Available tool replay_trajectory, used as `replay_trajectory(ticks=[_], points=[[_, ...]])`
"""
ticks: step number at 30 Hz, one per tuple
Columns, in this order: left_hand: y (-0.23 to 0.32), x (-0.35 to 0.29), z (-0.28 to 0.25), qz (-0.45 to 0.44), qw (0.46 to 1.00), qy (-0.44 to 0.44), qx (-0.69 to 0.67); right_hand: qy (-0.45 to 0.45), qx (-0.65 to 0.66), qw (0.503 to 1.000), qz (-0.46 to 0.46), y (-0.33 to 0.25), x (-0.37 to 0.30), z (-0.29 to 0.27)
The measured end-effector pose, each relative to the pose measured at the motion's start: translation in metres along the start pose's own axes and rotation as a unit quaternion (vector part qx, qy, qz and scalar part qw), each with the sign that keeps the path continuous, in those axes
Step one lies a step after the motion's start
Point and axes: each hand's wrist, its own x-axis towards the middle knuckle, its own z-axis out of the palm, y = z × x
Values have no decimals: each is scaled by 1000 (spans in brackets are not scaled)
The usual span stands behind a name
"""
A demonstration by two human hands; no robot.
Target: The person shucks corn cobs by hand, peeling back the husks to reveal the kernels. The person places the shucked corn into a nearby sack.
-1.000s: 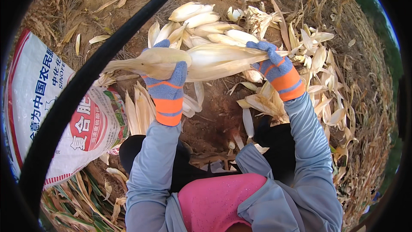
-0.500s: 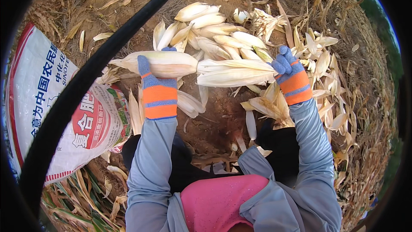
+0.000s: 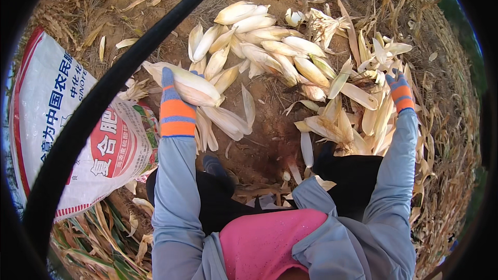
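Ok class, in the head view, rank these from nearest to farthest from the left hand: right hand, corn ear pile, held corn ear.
1. Held corn ear, in the left hand.
2. Corn ear pile, ahead and to its right.
3. Right hand, out at the far right.

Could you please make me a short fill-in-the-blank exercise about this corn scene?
The hand holding the ear of corn is the person's ____ one.
Both gloves are blue and ____.
The sack is mostly ____.
The shirt under the open jacket is ____.
Missing words: left; orange; white; pink.
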Motion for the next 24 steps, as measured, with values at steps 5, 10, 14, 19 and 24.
replay_trajectory(ticks=[5, 10, 14, 19, 24], points=[[-71, -27, 31, -139, 982, -66, -109, -91, -60, 986, -129, -125, -51, 29], [-99, -47, 61, -250, 948, -151, -127, -360, 270, 890, -69, -218, -98, 58], [-127, -44, 55, -256, 922, -253, -144, -402, 441, 802, 28, -240, -103, 70], [-131, -54, 63, -230, 930, -263, -110, -381, 416, 825, 15, -236, -103, 87], [-124, -57, 64, -141, 941, -238, 194, -354, 333, 874, 15, -240, -112, 94]])
